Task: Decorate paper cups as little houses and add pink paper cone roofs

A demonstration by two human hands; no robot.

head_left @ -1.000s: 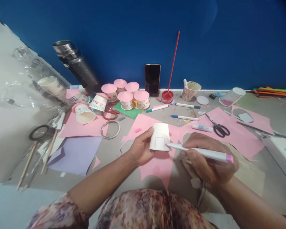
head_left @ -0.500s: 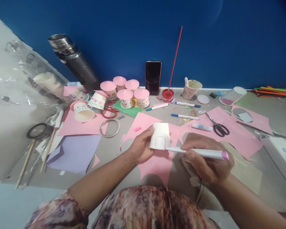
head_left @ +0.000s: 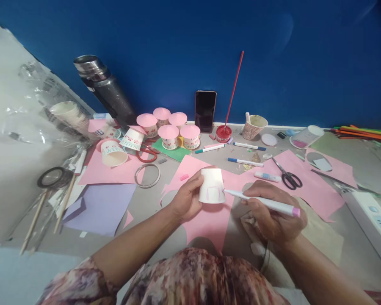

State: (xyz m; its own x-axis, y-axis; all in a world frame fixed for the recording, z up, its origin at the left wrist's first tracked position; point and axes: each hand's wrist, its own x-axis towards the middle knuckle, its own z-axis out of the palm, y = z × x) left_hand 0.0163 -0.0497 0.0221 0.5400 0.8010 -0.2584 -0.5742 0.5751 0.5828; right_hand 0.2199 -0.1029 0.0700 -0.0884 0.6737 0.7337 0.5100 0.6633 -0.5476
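My left hand (head_left: 186, 198) grips an upside-down white paper cup (head_left: 211, 185) with a pink door shape drawn near its rim. In my right hand (head_left: 271, 212) is a white marker with a pink end (head_left: 263, 202), fingers closed round it. The marker's tip touches the cup's right side. Both hands hover over a pink paper sheet (head_left: 209, 218) on the grey table.
Several pink-roofed cups (head_left: 169, 127) stand at the back beside a steel flask (head_left: 106, 91) and a phone (head_left: 205, 110). Black scissors (head_left: 287, 176), glue (head_left: 267, 176), markers (head_left: 245, 162), a red paint pot (head_left: 223, 132), a tape ring (head_left: 147, 174), purple paper (head_left: 101, 207) and a power strip (head_left: 373, 212) lie around.
The cup has turned a little in my left hand, so the pink door sits further right. The marker tip stays at the cup. The view shifted slightly downward.
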